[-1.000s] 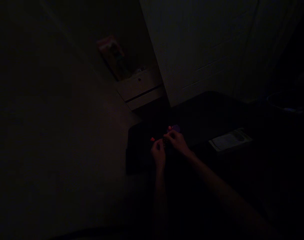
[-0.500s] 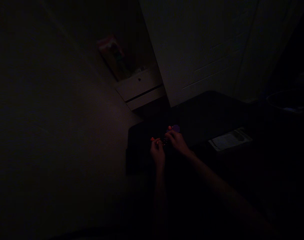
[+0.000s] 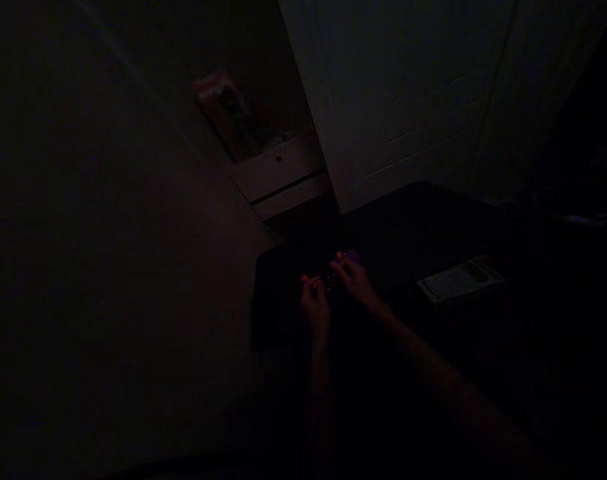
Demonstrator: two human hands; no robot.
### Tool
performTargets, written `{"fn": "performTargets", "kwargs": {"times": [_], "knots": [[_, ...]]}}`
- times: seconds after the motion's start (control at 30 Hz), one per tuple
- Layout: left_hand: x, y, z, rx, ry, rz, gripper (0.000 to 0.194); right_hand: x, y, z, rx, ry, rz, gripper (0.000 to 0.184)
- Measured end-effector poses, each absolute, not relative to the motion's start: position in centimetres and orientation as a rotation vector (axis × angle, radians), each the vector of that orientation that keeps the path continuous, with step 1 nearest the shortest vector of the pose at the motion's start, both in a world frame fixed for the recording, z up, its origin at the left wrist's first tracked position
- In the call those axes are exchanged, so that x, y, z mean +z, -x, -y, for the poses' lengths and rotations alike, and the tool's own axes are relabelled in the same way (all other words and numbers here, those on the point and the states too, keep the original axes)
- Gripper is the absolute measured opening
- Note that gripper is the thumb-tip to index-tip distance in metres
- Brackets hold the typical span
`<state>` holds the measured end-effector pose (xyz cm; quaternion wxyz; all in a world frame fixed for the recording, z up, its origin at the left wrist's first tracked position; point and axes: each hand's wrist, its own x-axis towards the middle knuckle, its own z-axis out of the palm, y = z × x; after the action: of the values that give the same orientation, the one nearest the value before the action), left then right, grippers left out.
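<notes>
On the dark table (image 3: 383, 233): both hands work close together at the near left, in very dim light.
Left hand (image 3: 316, 307): thumb and fingertips curl toward each other; too dark to tell whether they clamp on anything.
Right hand (image 3: 352, 279): just right of the left hand and slightly farther; thumb and forefinger are bent close together, and whether they pinch something I cannot tell.
Small glinting pieces (image 3: 330, 283): in the gap between the two hands, right of the left fingertips and just near of the right ones; their shape is unclear.
Red bit (image 3: 304, 278): just beyond the left fingertips, on their far left side.
Red lump (image 3: 339, 256): just beyond the right fingertips.
Purple disc (image 3: 353, 255): immediately right of that lump, on the far side of the right hand.
Booklet (image 3: 460, 280): well to the right of both hands.
</notes>
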<state>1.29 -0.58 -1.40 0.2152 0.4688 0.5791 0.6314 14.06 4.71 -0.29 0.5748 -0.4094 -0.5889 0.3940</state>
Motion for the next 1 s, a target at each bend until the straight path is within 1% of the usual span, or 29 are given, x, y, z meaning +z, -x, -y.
{"fn": "performTargets", "kwargs": {"times": [0.37,0.5,0.63,0.9,1.0], "knots": [[-1.4,-1.3,0.6,1.749,-1.289,-1.616,0.032,-1.2,-14.0,-5.2,0.954,0.911,1.374,0.04],[-1.4,-1.4,0.5,1.754,-1.275,-1.609,0.031,-1.2,-14.0,-5.3,0.946,0.917,1.377,0.041],[-1.7,-1.3,0.4,1.76,-1.286,-1.6,0.03,-1.5,-13.9,-5.4,0.944,0.93,1.374,0.046],[-1.8,-1.2,0.4,1.743,-1.291,-1.604,0.032,-1.9,-13.7,-5.6,0.96,0.927,1.362,0.062],[-1.7,-1.3,0.4,1.745,-1.282,-1.598,0.032,-1.8,-13.7,-5.7,0.951,0.913,1.361,0.065]]}}
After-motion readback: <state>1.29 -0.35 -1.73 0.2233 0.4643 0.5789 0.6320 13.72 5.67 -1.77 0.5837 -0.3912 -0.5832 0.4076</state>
